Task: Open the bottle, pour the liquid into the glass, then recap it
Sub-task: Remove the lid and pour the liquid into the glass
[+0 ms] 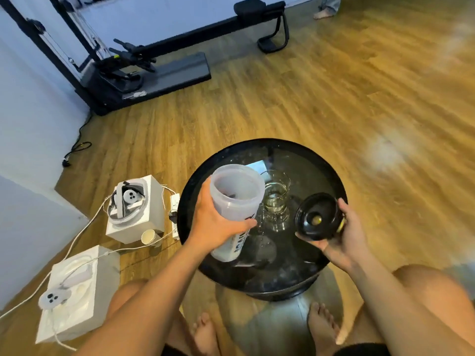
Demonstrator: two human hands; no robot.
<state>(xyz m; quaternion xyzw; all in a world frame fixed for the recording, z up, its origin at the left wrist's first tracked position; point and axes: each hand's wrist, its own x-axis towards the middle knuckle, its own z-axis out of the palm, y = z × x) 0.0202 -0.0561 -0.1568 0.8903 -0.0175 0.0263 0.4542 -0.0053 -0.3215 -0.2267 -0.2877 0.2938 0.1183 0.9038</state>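
Round black table (195,201) under both hands: left hand (216,222) clamps the open bottle (236,209), tilted; right hand (344,237) grips the cap (317,217); glass (276,199) stands between them. Misaligned capping could cross-thread; a stray knuckle might topple the glass.

one bottle (236,209); one cap (317,217); one glass (276,199); two hands (216,222), two white boxes (136,209)

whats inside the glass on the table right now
The glass holds a pale, clear liquid in its lower part; the upper part looks empty. The bottle in the left hand hides a sliver of its left side. How full the bottle is cannot be told.
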